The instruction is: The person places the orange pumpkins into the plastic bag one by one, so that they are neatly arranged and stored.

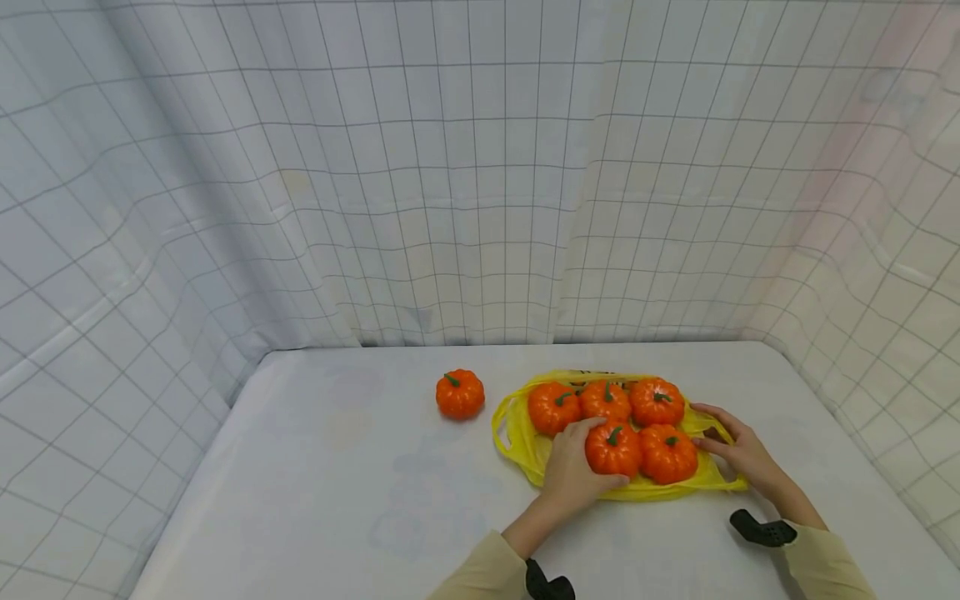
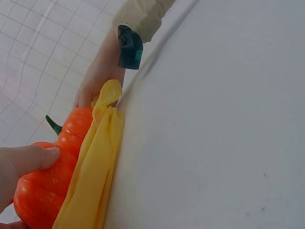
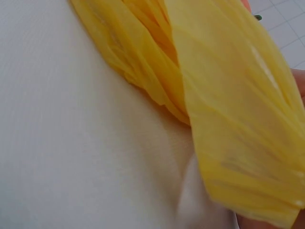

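Note:
On the table, a yellow plastic bag [image 1: 532, 454] lies spread with several small orange toy pumpkins on it. My left hand [image 1: 573, 471] grips the front left pumpkin [image 1: 617, 450], its thumb across the near side, as the left wrist view also shows. Beside it sits another pumpkin [image 1: 667, 455]. At the bag's right end, my right hand [image 1: 742, 454] holds the edge by the handle. In the right wrist view, yellow plastic [image 3: 238, 109] covers much of that hand, so most of its fingers are hidden.
One more pumpkin [image 1: 460, 395] stands apart, left of the bag. The white table [image 1: 300, 483] is bounded by gridded white curtains [image 1: 480, 208] at the back and sides. Black wrist devices [image 1: 762, 529] sit at both cuffs.

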A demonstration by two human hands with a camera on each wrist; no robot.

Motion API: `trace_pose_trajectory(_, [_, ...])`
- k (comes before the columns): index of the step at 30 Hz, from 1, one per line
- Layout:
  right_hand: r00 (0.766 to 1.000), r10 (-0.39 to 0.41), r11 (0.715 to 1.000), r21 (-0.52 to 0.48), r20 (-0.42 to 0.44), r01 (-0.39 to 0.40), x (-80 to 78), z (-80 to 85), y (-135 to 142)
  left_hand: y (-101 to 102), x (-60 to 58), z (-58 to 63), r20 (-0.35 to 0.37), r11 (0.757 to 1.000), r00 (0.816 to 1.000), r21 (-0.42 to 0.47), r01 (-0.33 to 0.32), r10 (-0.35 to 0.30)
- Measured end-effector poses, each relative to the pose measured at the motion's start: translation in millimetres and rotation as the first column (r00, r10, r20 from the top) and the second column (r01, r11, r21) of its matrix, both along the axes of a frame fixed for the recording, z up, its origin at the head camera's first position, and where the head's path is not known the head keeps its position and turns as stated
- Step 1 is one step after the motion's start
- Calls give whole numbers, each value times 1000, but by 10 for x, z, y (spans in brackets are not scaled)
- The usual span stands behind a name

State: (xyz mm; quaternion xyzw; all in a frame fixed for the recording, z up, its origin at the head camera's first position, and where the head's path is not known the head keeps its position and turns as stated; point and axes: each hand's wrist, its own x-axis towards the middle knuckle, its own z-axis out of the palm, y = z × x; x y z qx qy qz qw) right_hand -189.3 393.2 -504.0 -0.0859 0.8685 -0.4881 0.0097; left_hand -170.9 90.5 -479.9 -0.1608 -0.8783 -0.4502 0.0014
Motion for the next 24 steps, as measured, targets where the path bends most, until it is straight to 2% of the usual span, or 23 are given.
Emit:
trace_pose_trajectory(6, [1000,4,1000,-15,-17,-4,3,-7,-3,-5,3,-20,25,1000,1000,4,1,-1])
trace_pose_trajectory(14, [1000,5,1000,-13,-12,-6,22,8,0,8,23,-52,84,998,996,43,-46,43])
trace_pose_trajectory(24, [1000,4,1000,-4,17,-4,33,23,11,-4,42,-40,77,999,996,35,-39,36])
